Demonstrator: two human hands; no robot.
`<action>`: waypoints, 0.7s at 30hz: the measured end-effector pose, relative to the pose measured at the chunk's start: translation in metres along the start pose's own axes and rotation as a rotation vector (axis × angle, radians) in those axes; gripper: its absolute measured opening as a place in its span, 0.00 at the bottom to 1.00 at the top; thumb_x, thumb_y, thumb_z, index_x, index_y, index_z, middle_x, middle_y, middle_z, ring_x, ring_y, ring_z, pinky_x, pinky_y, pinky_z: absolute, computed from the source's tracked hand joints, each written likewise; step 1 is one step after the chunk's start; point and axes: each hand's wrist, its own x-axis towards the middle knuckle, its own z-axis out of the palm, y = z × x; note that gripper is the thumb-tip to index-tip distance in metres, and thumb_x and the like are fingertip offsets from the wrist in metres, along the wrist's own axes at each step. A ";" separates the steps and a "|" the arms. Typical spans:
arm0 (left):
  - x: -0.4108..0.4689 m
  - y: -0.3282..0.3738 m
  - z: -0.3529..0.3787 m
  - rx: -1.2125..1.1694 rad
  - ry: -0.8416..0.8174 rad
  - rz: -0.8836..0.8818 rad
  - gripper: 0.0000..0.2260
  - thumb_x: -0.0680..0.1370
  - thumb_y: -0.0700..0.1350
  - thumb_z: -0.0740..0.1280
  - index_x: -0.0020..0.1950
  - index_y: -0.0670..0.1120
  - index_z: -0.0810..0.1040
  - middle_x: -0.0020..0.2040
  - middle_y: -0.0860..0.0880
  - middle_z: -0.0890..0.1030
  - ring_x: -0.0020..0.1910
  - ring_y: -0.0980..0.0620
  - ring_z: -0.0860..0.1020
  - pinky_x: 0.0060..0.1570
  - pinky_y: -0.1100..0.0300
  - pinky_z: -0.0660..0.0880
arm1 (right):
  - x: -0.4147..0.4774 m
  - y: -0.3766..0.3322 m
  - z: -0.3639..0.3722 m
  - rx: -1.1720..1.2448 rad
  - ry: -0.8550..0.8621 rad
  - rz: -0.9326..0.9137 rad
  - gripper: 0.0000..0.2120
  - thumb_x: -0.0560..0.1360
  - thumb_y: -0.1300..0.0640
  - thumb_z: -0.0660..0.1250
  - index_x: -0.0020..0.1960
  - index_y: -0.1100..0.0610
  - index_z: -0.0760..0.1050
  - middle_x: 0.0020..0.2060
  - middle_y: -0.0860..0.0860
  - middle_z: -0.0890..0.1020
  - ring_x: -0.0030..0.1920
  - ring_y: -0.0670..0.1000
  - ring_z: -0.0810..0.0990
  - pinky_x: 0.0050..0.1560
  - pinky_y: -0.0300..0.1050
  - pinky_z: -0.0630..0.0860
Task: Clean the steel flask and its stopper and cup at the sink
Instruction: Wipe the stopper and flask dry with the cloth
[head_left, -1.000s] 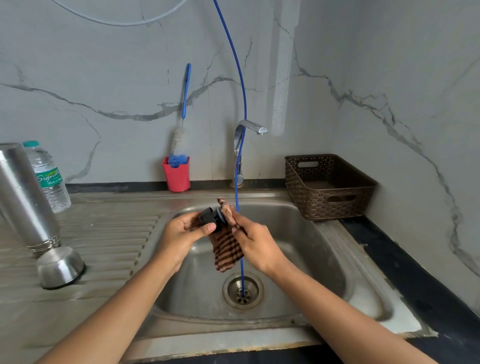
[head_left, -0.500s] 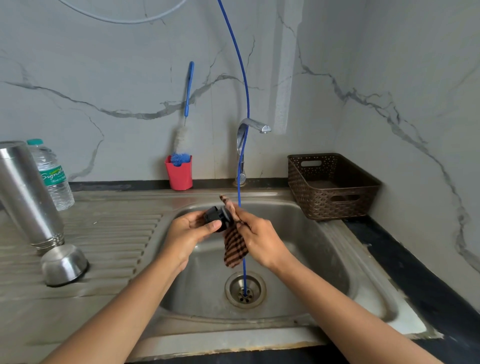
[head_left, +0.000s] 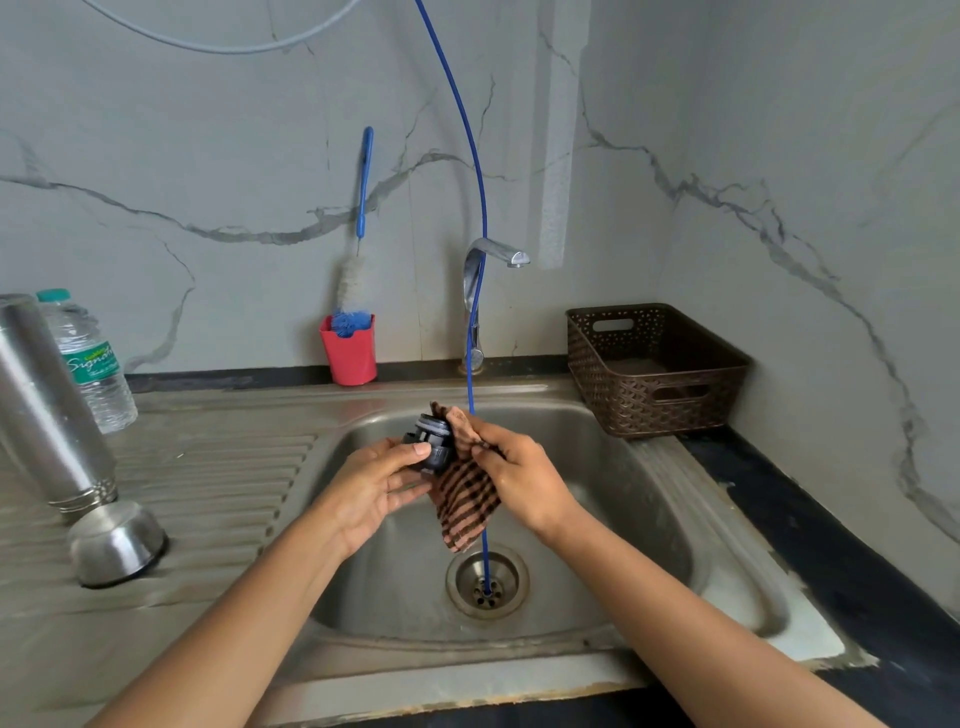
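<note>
Over the sink bowl (head_left: 623, 519), my left hand (head_left: 374, 483) grips the black stopper (head_left: 431, 444) between thumb and fingers. My right hand (head_left: 519, 473) pinches a brown striped cloth (head_left: 465, 499) against the stopper's right side; the rest of the cloth hangs down toward the drain (head_left: 487, 584). The steel flask (head_left: 47, 410) stands upside down on the draining board (head_left: 208, 483) at far left. Its steel cup (head_left: 117, 543) lies mouth down just in front of the flask.
A thin blue tube (head_left: 480, 208) drops from above into the drain, right beside my hands. Behind are the tap (head_left: 485, 280), a red holder (head_left: 350, 353) with a bottle brush, a water bottle (head_left: 91, 364) and a brown basket (head_left: 654, 369) at right.
Both hands stay over the sink with stopper and cloth. The cloth has shifted slightly around the stopper, and the camera view has drifted a little.
</note>
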 end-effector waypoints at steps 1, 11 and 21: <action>-0.001 0.001 -0.002 0.071 -0.028 0.006 0.21 0.64 0.44 0.78 0.54 0.41 0.78 0.50 0.40 0.84 0.44 0.50 0.84 0.45 0.58 0.81 | 0.000 -0.003 -0.001 -0.037 -0.019 -0.023 0.20 0.79 0.66 0.57 0.68 0.54 0.72 0.66 0.47 0.75 0.68 0.45 0.71 0.70 0.38 0.64; -0.004 0.007 -0.002 -0.062 -0.039 0.006 0.26 0.58 0.41 0.77 0.55 0.44 0.77 0.47 0.44 0.84 0.42 0.48 0.84 0.39 0.59 0.81 | 0.002 -0.001 -0.016 -0.029 0.142 0.111 0.20 0.79 0.65 0.57 0.67 0.52 0.74 0.60 0.50 0.80 0.62 0.48 0.76 0.64 0.40 0.70; -0.009 0.003 0.013 0.102 0.108 0.155 0.15 0.68 0.41 0.73 0.54 0.46 0.78 0.45 0.49 0.83 0.40 0.57 0.82 0.37 0.64 0.78 | -0.001 0.006 0.003 0.350 0.103 0.163 0.17 0.78 0.66 0.60 0.64 0.56 0.77 0.56 0.52 0.83 0.58 0.50 0.80 0.65 0.52 0.73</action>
